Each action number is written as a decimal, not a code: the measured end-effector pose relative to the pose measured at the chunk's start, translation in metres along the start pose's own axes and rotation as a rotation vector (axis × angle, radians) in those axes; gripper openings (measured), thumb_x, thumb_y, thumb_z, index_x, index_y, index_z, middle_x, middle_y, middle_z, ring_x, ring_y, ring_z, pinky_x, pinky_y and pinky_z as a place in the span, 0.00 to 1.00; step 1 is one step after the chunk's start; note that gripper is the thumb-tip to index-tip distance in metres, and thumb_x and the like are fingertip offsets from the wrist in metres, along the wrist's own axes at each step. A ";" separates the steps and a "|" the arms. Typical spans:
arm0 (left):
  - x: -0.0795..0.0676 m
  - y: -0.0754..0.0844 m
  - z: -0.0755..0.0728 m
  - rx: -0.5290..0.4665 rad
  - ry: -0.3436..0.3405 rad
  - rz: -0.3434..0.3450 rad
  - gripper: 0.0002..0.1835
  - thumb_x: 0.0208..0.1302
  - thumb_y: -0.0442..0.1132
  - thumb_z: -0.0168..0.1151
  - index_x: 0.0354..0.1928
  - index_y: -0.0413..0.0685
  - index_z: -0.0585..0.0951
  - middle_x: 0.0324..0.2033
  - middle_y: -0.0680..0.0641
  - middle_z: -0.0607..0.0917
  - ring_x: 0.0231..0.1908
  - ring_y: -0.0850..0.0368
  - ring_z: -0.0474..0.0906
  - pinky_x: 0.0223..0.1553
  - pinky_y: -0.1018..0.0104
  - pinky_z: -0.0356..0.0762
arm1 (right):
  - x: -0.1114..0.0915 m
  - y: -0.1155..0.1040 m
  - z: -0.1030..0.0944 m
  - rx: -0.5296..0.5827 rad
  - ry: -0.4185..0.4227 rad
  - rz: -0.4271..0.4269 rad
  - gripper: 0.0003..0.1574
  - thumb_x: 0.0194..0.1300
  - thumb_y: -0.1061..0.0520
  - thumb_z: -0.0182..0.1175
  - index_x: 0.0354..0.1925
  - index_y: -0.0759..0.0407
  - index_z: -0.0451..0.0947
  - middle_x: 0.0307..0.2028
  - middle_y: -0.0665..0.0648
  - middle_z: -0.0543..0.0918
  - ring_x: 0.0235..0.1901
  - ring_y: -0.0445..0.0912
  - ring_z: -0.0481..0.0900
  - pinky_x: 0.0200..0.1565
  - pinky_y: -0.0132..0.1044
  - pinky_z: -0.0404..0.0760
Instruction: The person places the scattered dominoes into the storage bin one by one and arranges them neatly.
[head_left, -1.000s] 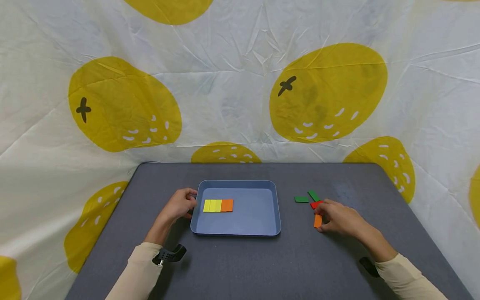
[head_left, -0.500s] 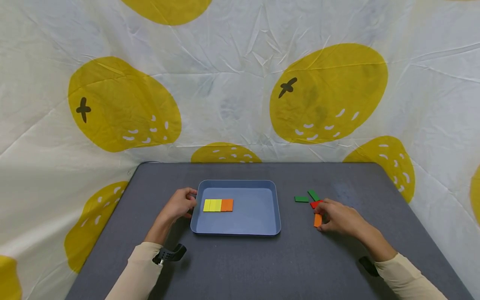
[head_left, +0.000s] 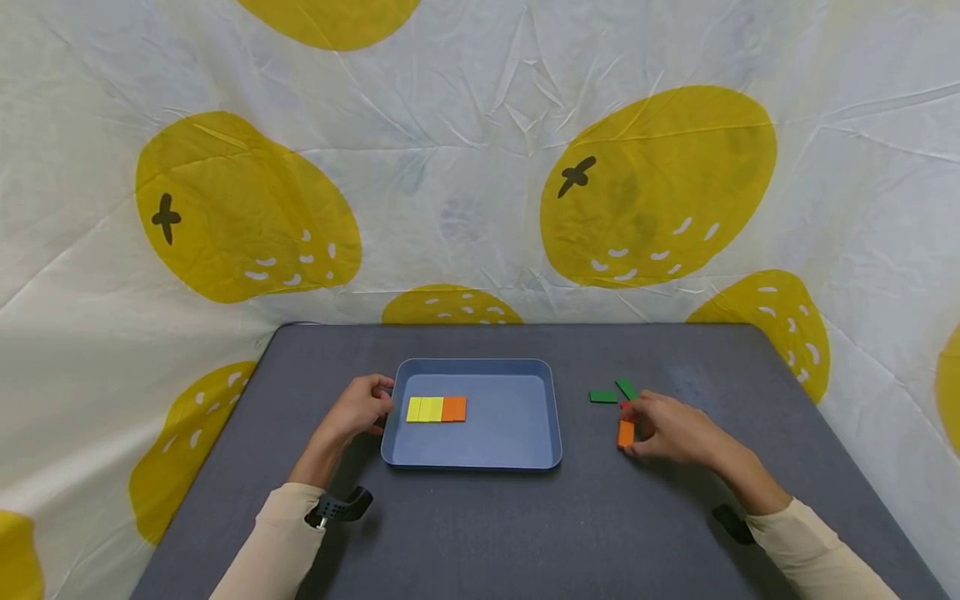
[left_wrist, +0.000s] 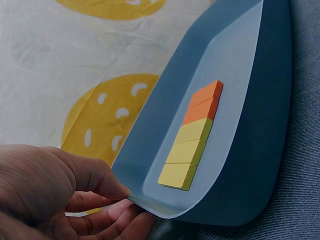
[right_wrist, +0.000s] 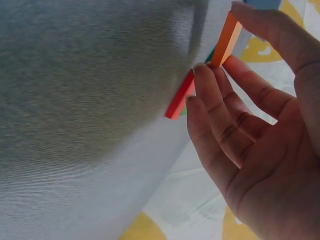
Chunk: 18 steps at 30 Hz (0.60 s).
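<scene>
My left hand pinches the left rim of the blue tray, thumb on the edge and fingers outside it. Inside the tray, yellow blocks and orange blocks lie side by side in one flat row. To the right of the tray, my right hand holds an orange block by its ends, between thumb and fingertips. A red block lies on the table beneath that hand, mostly hidden in the head view. Two green blocks rest just beyond it.
The dark grey table reaches back to a white cloth printed with large yellow fruit. A dark band is strapped on the left wrist, over the sleeve's end.
My right hand has shifted slightly left and away from me with the orange block, now covering most of the red one. The left hand and tray have stayed in place.
</scene>
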<state>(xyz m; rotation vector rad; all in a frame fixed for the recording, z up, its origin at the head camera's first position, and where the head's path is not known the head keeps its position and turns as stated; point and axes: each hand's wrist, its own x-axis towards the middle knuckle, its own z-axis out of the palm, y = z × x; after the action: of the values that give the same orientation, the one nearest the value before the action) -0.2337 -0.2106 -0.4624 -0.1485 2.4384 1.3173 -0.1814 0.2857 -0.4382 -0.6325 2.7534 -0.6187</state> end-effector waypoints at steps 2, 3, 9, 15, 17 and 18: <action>0.000 0.000 0.000 0.000 0.001 -0.003 0.24 0.66 0.28 0.55 0.65 0.34 0.72 0.38 0.41 0.77 0.35 0.49 0.75 0.32 0.55 0.85 | 0.003 -0.002 -0.002 0.019 -0.008 -0.002 0.22 0.56 0.52 0.75 0.48 0.57 0.83 0.42 0.50 0.82 0.35 0.42 0.82 0.34 0.35 0.80; -0.001 0.000 0.000 -0.001 0.002 -0.005 0.24 0.66 0.28 0.55 0.65 0.34 0.73 0.38 0.41 0.77 0.35 0.48 0.75 0.32 0.55 0.85 | 0.004 -0.004 -0.004 0.027 -0.015 -0.003 0.22 0.56 0.52 0.75 0.48 0.57 0.83 0.43 0.50 0.83 0.35 0.42 0.82 0.34 0.36 0.80; -0.001 0.001 0.000 -0.001 0.004 -0.011 0.24 0.67 0.28 0.55 0.65 0.34 0.73 0.38 0.40 0.77 0.36 0.48 0.75 0.32 0.55 0.85 | 0.013 -0.012 -0.010 0.045 -0.032 0.003 0.21 0.57 0.51 0.74 0.48 0.56 0.82 0.42 0.51 0.85 0.36 0.43 0.83 0.36 0.39 0.80; -0.001 0.002 -0.001 -0.003 0.001 -0.009 0.24 0.67 0.28 0.54 0.65 0.33 0.72 0.37 0.41 0.77 0.35 0.49 0.74 0.33 0.54 0.86 | 0.024 -0.024 -0.015 -0.002 -0.014 -0.006 0.21 0.57 0.49 0.74 0.47 0.52 0.83 0.39 0.49 0.84 0.35 0.43 0.81 0.35 0.38 0.78; -0.001 0.002 -0.001 -0.002 -0.001 -0.008 0.24 0.67 0.28 0.54 0.65 0.33 0.72 0.37 0.41 0.77 0.35 0.49 0.74 0.33 0.54 0.86 | 0.027 -0.028 -0.017 -0.013 -0.007 -0.019 0.21 0.57 0.48 0.74 0.47 0.53 0.83 0.40 0.49 0.84 0.35 0.44 0.81 0.35 0.38 0.78; -0.001 0.002 -0.001 -0.004 0.000 -0.008 0.24 0.66 0.28 0.54 0.65 0.33 0.73 0.37 0.41 0.77 0.35 0.49 0.74 0.33 0.54 0.86 | 0.029 -0.030 -0.018 -0.015 -0.006 -0.022 0.22 0.57 0.48 0.74 0.48 0.53 0.83 0.40 0.49 0.85 0.35 0.45 0.82 0.34 0.38 0.78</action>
<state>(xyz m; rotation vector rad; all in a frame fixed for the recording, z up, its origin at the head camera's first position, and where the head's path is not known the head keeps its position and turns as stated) -0.2335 -0.2099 -0.4600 -0.1589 2.4330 1.3184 -0.2019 0.2547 -0.4127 -0.6676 2.7511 -0.6009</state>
